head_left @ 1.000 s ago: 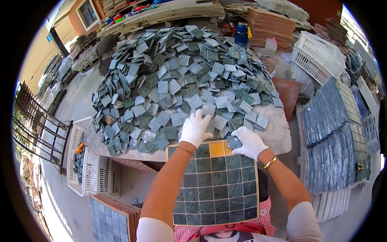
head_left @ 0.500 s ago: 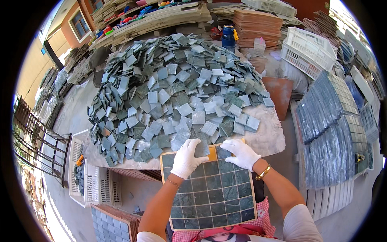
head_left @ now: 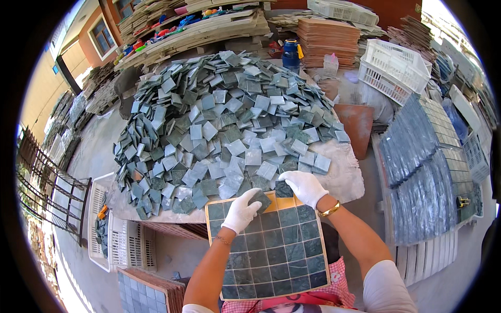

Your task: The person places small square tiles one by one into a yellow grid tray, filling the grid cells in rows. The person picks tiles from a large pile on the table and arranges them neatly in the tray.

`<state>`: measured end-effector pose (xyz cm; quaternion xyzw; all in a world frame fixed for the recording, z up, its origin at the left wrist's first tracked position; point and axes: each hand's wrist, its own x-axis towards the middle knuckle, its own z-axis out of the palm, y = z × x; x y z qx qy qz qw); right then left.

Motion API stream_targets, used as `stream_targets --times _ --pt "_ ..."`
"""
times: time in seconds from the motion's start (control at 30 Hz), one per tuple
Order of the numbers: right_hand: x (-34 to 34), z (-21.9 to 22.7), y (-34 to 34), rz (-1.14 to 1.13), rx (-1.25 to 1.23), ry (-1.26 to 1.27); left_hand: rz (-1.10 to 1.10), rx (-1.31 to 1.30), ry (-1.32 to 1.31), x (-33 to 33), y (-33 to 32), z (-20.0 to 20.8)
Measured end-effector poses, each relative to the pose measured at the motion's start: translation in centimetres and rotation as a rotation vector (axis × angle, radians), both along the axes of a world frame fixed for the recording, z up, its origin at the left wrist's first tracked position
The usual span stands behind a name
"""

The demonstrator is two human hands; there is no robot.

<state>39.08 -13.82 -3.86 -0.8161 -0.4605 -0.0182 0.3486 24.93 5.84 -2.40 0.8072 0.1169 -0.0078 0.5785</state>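
A wooden-edged board (head_left: 267,292) rests in front of me, covered with rows of dark green stone tiles (head_left: 276,254). In its top row a strip of yellow base (head_left: 276,202) lies bare. My left hand (head_left: 241,212), in a white glove, is closed on a square stone tile (head_left: 260,201), tilted over the top row. My gloved right hand (head_left: 306,188) pinches another dark stone tile (head_left: 284,189) at the board's far edge, just right of the bare strip. A big heap of loose tiles (head_left: 209,130) spreads over the worktable (head_left: 342,180) beyond both hands.
White crates (head_left: 124,245) with some tiles stand at the left, near a stack of tiled boards (head_left: 143,295). Plastic-wrapped tile sheets (head_left: 417,193) are piled at the right. A blue jug (head_left: 291,55) and stacked brown boards (head_left: 327,43) stand behind the heap.
My right hand has shifted up and left, bringing a tile to the board's far edge. The left hand's tile has turned and moved slightly left and down, uncovering more of the yellow strip.
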Motion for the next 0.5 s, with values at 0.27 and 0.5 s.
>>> stream_targets --times 0.27,0.5 --pt "-1.4 0.6 -0.6 0.051 -0.207 0.016 -0.051 0.56 -0.224 0.5 -0.3 -2.1" --pt "-2.1 0.3 -1.4 0.071 -0.229 0.069 -0.253 0.651 -0.303 0.4 -1.4 -2.0"
